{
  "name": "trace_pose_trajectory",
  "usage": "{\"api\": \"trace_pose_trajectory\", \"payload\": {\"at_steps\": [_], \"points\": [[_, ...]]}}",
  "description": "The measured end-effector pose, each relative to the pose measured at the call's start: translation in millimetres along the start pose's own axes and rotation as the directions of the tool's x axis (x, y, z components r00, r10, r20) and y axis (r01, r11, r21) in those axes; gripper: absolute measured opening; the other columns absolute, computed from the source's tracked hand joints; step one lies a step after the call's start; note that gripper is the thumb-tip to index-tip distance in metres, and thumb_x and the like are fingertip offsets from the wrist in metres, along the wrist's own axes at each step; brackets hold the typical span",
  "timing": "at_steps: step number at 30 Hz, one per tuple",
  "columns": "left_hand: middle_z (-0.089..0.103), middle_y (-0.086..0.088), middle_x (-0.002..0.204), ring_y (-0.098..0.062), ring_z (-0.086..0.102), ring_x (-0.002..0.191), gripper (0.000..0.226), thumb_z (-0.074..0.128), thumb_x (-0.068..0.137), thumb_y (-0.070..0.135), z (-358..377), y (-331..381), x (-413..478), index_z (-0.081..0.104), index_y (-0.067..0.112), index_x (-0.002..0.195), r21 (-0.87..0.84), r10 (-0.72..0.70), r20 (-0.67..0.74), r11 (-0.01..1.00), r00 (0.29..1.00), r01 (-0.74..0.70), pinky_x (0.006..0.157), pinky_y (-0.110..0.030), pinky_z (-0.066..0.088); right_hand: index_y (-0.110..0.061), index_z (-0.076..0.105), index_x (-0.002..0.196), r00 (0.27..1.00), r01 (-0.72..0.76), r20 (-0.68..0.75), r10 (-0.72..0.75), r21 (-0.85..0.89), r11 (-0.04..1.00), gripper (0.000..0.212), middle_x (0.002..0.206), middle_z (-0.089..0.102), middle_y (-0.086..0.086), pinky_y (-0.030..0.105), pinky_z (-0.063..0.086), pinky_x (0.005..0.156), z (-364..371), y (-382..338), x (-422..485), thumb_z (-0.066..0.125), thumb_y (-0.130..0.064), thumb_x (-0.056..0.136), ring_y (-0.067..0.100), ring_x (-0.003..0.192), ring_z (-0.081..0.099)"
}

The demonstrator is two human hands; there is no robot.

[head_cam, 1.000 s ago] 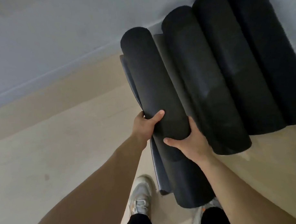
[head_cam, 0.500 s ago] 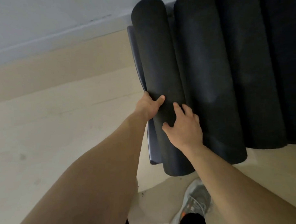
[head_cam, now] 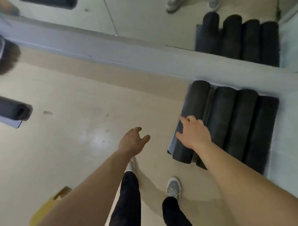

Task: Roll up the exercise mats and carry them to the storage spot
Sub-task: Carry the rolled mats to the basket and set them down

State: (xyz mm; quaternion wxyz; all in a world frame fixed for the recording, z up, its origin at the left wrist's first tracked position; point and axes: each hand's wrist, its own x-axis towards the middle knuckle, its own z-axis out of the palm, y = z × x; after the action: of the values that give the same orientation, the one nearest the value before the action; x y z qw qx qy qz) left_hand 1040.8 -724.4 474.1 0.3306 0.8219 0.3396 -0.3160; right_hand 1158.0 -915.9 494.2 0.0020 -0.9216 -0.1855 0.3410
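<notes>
Several rolled black mats (head_cam: 236, 123) lie side by side on the floor against the wall at the right. The leftmost roll (head_cam: 193, 108) has its loose grey end sticking out on its left side. My right hand (head_cam: 193, 133) rests flat on the near part of this roll, fingers spread, not gripping. My left hand (head_cam: 132, 142) hangs in the air to the left of the rolls, open and holding nothing. Another rolled mat (head_cam: 11, 109), partly unrolled, lies on the floor at the far left edge.
A mirror (head_cam: 141, 16) above a low grey wall base (head_cam: 108, 48) reflects the rolled mats and my shoes. A further dark roll (head_cam: 2, 55) shows at the upper left edge. A yellow patch (head_cam: 46, 206) marks the beige floor near my left arm.
The leftmost roll now lies down beside the others. My left hand has let go of it and drawn away to the left. I have stood back, so the view takes in more floor.
</notes>
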Motion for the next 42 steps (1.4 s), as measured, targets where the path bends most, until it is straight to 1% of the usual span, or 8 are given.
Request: {"api": "trace_pose_trajectory", "payload": {"at_steps": [7, 14, 22, 29, 32, 35, 38, 42], "points": [[0.048, -0.001, 0.154, -0.021, 0.050, 0.135, 0.062, 0.058, 0.098, 0.046, -151, -110, -190, 0.043, 0.019, 0.152, -0.297, -0.175, -0.252, 0.950, 0.952, 0.096, 0.108, -0.038, 0.042, -0.025, 0.038, 0.154, 0.931, 0.366, 0.109, -0.350, -0.233, 0.901, 0.061, 0.155, 0.037, 0.007, 0.047, 0.044, 0.100, -99, -217, -116, 0.052, -0.041, 0.097, 0.034, 0.134, 0.040], [0.046, -0.002, 0.153, -0.022, 0.049, 0.135, 0.062, 0.055, 0.099, 0.045, -228, -295, -336, 0.041, 0.019, 0.153, -0.533, -0.459, -0.380, 0.818, 0.803, 0.216, 0.104, -0.037, 0.041, -0.024, 0.037, 0.155, 0.747, 0.662, 0.217, -0.628, -0.327, 0.675, 0.063, 0.158, 0.033, 0.006, 0.044, 0.041, 0.106, -95, -480, -226, 0.054, -0.040, 0.097, 0.033, 0.140, 0.037], [0.042, -0.007, 0.153, -0.027, 0.051, 0.132, 0.062, 0.052, 0.101, 0.044, -283, -478, -421, 0.037, 0.017, 0.155, -0.641, -0.617, -0.346, 0.705, 0.707, 0.302, 0.101, -0.040, 0.046, -0.026, 0.039, 0.153, 0.596, 0.784, 0.287, -0.750, -0.409, 0.467, 0.061, 0.153, 0.039, 0.006, 0.042, 0.044, 0.101, -51, -706, -311, 0.055, -0.039, 0.096, 0.031, 0.133, 0.043], [0.045, -0.007, 0.148, -0.026, 0.055, 0.124, 0.061, 0.052, 0.099, 0.042, -372, -612, -409, 0.039, 0.016, 0.153, -0.717, -0.677, -0.320, 0.630, 0.663, 0.298, 0.093, -0.038, 0.048, -0.026, 0.046, 0.148, 0.515, 0.819, 0.337, -0.788, -0.464, 0.337, 0.058, 0.147, 0.045, 0.007, 0.045, 0.049, 0.099, -21, -879, -309, 0.057, -0.039, 0.093, 0.032, 0.127, 0.049], [0.045, -0.006, 0.148, -0.027, 0.057, 0.121, 0.061, 0.052, 0.099, 0.043, -430, -677, -378, 0.039, 0.017, 0.153, -0.707, -0.680, -0.303, 0.630, 0.668, 0.321, 0.092, -0.039, 0.049, -0.023, 0.046, 0.147, 0.502, 0.819, 0.349, -0.791, -0.485, 0.306, 0.058, 0.144, 0.046, 0.009, 0.044, 0.048, 0.098, -9, -964, -282, 0.057, -0.042, 0.094, 0.033, 0.125, 0.050], [0.048, -0.007, 0.146, -0.027, 0.057, 0.121, 0.061, 0.053, 0.099, 0.043, -501, -739, -347, 0.040, 0.017, 0.153, -0.711, -0.687, -0.291, 0.621, 0.666, 0.329, 0.092, -0.038, 0.049, -0.024, 0.045, 0.148, 0.530, 0.811, 0.364, -0.766, -0.479, 0.334, 0.058, 0.144, 0.046, 0.008, 0.042, 0.046, 0.095, -12, -1050, -248, 0.057, -0.041, 0.094, 0.033, 0.125, 0.049], [0.051, -0.008, 0.143, -0.026, 0.058, 0.119, 0.061, 0.053, 0.099, 0.043, -573, -793, -319, 0.040, 0.017, 0.153, -0.694, -0.670, -0.274, 0.635, 0.690, 0.340, 0.093, -0.039, 0.050, -0.024, 0.048, 0.144, 0.594, 0.786, 0.357, -0.721, -0.450, 0.424, 0.055, 0.140, 0.047, 0.009, 0.041, 0.047, 0.092, -21, -1131, -212, 0.056, -0.036, 0.090, 0.033, 0.122, 0.048], [0.044, -0.007, 0.149, -0.026, 0.057, 0.122, 0.060, 0.052, 0.100, 0.043, -655, -859, -284, 0.040, 0.017, 0.153, -0.640, -0.619, -0.281, 0.690, 0.734, 0.337, 0.097, -0.039, 0.049, -0.023, 0.047, 0.146, 0.659, 0.747, 0.314, -0.684, -0.386, 0.542, 0.055, 0.140, 0.046, 0.010, 0.042, 0.046, 0.095, -35, -1223, -174, 0.054, -0.038, 0.093, 0.035, 0.124, 0.047]]}}
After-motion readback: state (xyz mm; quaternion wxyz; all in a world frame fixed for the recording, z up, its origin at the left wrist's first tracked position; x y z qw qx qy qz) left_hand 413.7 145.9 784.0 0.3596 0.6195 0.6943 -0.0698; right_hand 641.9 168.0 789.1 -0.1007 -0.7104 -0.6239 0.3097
